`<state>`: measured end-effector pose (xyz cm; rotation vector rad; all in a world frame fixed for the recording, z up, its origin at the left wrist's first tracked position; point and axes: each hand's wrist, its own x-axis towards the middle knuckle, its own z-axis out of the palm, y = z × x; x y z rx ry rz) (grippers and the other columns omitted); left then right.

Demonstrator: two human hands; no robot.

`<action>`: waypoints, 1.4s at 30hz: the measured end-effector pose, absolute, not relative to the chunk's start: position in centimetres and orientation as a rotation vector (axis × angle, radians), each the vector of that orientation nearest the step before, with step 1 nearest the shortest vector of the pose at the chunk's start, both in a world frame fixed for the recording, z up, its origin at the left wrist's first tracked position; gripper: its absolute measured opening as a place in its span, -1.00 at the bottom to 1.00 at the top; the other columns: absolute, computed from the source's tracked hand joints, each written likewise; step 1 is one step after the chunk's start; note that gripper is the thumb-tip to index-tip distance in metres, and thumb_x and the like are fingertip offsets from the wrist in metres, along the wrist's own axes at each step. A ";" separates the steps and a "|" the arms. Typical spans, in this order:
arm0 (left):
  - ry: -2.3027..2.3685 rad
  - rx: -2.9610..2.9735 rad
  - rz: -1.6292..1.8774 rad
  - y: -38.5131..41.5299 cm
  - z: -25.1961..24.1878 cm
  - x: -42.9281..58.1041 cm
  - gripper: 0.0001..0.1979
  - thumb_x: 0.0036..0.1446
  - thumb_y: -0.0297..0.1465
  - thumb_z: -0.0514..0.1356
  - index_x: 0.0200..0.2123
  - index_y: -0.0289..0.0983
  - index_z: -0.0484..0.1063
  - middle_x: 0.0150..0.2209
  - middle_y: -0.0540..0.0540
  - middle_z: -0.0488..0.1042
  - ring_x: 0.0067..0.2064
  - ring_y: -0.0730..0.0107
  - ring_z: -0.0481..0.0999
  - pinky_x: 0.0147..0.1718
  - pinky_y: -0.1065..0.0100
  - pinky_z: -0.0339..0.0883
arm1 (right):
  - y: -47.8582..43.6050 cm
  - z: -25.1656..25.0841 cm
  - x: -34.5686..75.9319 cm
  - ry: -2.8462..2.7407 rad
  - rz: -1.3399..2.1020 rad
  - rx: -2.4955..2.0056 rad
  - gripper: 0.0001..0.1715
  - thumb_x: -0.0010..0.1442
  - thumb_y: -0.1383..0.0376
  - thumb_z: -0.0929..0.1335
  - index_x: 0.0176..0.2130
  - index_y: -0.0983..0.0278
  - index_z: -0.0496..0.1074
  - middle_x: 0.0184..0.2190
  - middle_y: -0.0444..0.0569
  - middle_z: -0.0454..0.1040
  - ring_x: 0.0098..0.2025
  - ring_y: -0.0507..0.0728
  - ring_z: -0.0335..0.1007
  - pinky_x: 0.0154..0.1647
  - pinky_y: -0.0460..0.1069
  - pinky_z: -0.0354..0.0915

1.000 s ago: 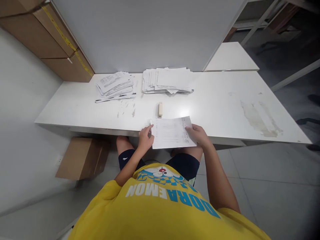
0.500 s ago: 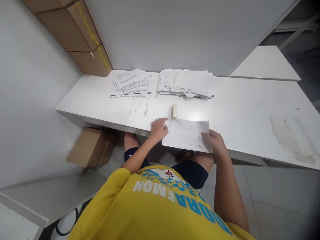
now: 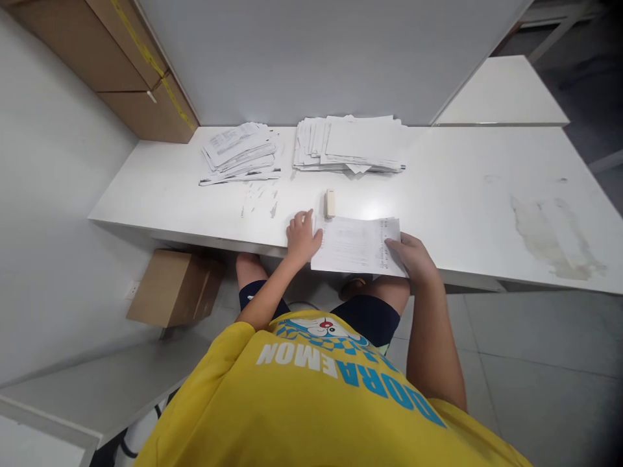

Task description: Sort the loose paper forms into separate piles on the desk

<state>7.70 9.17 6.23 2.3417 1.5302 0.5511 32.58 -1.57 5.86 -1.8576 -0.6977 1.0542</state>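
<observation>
A thin stack of printed paper sheets (image 3: 355,245) lies at the desk's front edge, its near side jutting out past it. My right hand (image 3: 415,258) grips the stack's right end, thumb on top and fingers underneath. At the left end, my left hand (image 3: 302,239) rests with fingers apart, its thumb against the paper's edge. Just beyond the sheets stands a small beige block-like object (image 3: 329,203); its kind is unclear.
Two piles stand at the back of the white desk (image 3: 452,194): a left paper pile (image 3: 241,152) and a larger right paper pile (image 3: 360,139). Cardboard boxes (image 3: 170,110) are stacked at the back left. Another cardboard box (image 3: 163,288) sits below the desk.
The left hand's fingers have spread and reach further forward along the paper's edge. The right hand keeps its grip. The whole view has shifted slightly.
</observation>
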 end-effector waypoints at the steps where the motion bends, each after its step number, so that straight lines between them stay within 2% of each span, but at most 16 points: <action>1: 1.510 2.338 0.587 9.7 6.4 8.0 -0.43 0.25 -0.29 0.07 0.29 -0.32 0.14 0.24 -0.34 0.24 0.18 -0.06 0.27 0.08 0.04 0.21 | -1.6 6.0 32.7 -0.718 1.025 -1.860 -0.65 -0.07 0.18 0.36 -0.27 0.30 0.49 -0.40 -0.02 0.51 -0.33 0.18 0.37 -0.35 0.01 0.28; 5: 1.034 2.597 0.636 12.3 7.0 9.3 -0.46 0.31 -0.30 -0.04 0.33 -0.23 0.10 0.37 -0.19 0.11 0.34 0.07 0.10 0.22 0.10 0.09 | -1.4 6.2 33.7 -0.821 0.812 -1.873 -0.68 -0.06 0.17 0.31 -0.30 0.28 0.48 -0.41 -0.06 0.48 -0.32 0.15 0.33 -0.36 -0.02 0.24; 8: 0.830 2.700 0.556 13.5 7.0 9.6 -0.50 0.32 -0.37 -0.07 0.30 -0.19 0.19 0.35 -0.12 0.20 0.34 0.14 0.13 0.23 0.11 0.08 | -1.0 6.1 34.2 -0.854 0.791 -1.881 -0.68 -0.07 0.16 0.30 -0.32 0.27 0.46 -0.42 -0.08 0.46 -0.33 0.15 0.32 -0.35 -0.01 0.24; 13: 0.914 2.690 0.542 13.5 6.8 9.6 -0.52 0.32 -0.41 -0.06 0.27 -0.21 0.26 0.29 -0.11 0.30 0.30 0.12 0.20 0.21 0.07 0.12 | -0.4 6.2 33.9 -0.785 0.875 -1.876 -0.66 -0.09 0.15 0.34 -0.30 0.28 0.45 -0.37 -0.04 0.51 -0.28 0.18 0.39 -0.29 0.02 0.30; 19: 0.964 2.714 0.617 13.0 6.8 9.9 -0.52 0.31 -0.45 -0.05 0.26 -0.22 0.28 0.29 -0.15 0.31 0.38 0.04 0.09 0.21 0.00 0.11 | -0.3 6.2 33.8 -0.763 0.885 -1.866 -0.63 -0.09 0.12 0.35 -0.29 0.29 0.46 -0.35 -0.04 0.53 -0.27 0.19 0.42 -0.30 0.00 0.31; 27: 0.952 2.805 0.589 13.1 5.9 10.1 -0.55 0.32 -0.47 -0.03 0.24 -0.24 0.30 0.27 -0.24 0.32 0.38 0.07 0.13 0.19 0.00 0.17 | 0.0 5.3 33.6 -0.702 0.902 -1.837 -0.65 -0.10 0.15 0.37 -0.29 0.27 0.47 -0.39 -0.06 0.53 -0.30 0.19 0.42 -0.33 0.01 0.32; 32: 0.960 2.829 0.540 12.9 5.6 10.3 -0.55 0.34 -0.47 -0.06 0.26 -0.25 0.28 0.29 -0.21 0.30 0.39 0.07 0.10 0.20 0.01 0.16 | 0.9 7.1 33.8 -0.754 0.646 -1.901 -0.76 -0.05 0.20 0.34 -0.34 0.26 0.43 -0.46 -0.11 0.42 -0.40 0.11 0.32 -0.43 -0.04 0.24; 37: 0.922 2.879 0.591 12.7 5.7 10.1 -0.54 0.36 -0.41 -0.08 0.28 -0.32 0.24 0.35 -0.19 0.19 0.41 0.04 0.03 0.23 0.04 0.11 | 6.1 11.5 36.5 -0.735 0.238 -1.648 -0.91 0.02 0.33 0.27 -0.36 0.23 0.27 -0.46 -0.16 0.26 -0.43 0.02 0.19 -0.43 -0.08 0.18; 40: 0.909 2.897 0.630 12.7 5.8 10.0 -0.54 0.35 -0.41 -0.07 0.27 -0.33 0.25 0.37 -0.23 0.14 0.42 0.03 0.00 0.23 0.05 0.13 | 12.0 13.0 37.7 -0.644 0.243 -1.486 -0.89 0.06 0.41 0.23 -0.40 0.21 0.14 -0.45 -0.16 0.22 -0.39 -0.01 0.19 -0.34 -0.10 0.20; 42: 0.912 2.897 0.628 12.8 5.7 9.9 -0.54 0.34 -0.42 -0.07 0.25 -0.34 0.26 0.37 -0.26 0.13 0.42 0.01 -0.01 0.22 0.04 0.14 | 16.2 13.1 38.1 -0.646 0.320 -1.610 -0.91 0.11 0.44 0.21 -0.37 0.24 0.19 -0.43 -0.12 0.26 -0.39 -0.02 0.17 -0.33 -0.09 0.20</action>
